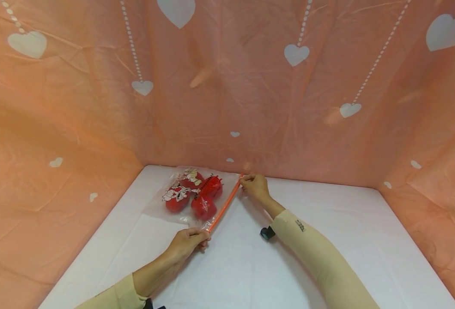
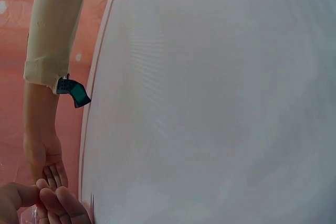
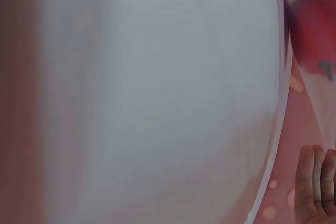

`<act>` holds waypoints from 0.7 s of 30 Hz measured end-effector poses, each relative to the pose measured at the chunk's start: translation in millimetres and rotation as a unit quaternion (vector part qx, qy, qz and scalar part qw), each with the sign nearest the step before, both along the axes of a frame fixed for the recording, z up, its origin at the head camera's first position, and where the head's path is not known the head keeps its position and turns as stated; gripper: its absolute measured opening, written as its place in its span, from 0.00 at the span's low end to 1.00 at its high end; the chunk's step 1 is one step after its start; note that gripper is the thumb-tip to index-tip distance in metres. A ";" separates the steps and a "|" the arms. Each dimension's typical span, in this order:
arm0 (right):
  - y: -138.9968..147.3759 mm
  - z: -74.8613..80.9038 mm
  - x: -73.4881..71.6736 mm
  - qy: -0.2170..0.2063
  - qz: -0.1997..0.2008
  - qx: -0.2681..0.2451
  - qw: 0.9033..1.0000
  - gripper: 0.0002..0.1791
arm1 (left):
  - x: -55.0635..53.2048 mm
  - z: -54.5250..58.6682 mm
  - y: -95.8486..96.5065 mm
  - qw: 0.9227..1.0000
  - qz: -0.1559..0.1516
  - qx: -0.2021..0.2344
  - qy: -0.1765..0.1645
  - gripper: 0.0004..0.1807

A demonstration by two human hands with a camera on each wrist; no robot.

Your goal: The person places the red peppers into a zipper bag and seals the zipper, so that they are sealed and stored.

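Observation:
A clear plastic zip bag [image 1: 156,207] with printed figures lies at the far left of the white table, an orange strip [image 1: 224,207] along its right edge. Several red, rounded fruits or vegetables [image 1: 204,208] are inside; in the right wrist view one red piece [image 3: 317,35] shows a dark green stem. My left hand [image 1: 186,243] pinches the near end of the strip between thumb and fingers. At the far end, my right hand [image 1: 255,187] pinches the strip's other corner. Fingers of the left hand [image 2: 60,205] show at the lower left of the left wrist view.
White cloth covers the table [image 1: 328,240]. Close behind the bag hangs an orange curtain [image 1: 258,128] with white hearts, which also runs along both sides. A small dark device [image 1: 267,233] shows beside the right forearm.

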State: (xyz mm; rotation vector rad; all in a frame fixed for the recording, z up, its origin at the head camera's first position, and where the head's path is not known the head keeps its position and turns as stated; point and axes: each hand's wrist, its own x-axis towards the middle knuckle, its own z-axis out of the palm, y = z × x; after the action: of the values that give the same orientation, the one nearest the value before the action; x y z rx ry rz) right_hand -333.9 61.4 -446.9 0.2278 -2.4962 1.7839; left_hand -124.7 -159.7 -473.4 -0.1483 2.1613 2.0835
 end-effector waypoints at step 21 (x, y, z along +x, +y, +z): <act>23.4 11.7 -2.0 0.004 0.016 0.032 0.999 0.11 | -4.8 1.4 -0.5 0.998 -0.054 -0.025 -0.013 0.14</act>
State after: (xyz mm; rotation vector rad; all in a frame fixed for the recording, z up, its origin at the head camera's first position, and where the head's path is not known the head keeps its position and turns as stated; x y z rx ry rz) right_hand -335.9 84.8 -435.2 0.2805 -2.5606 1.7137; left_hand -129.5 -160.2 -472.0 -0.0607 2.1575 1.9586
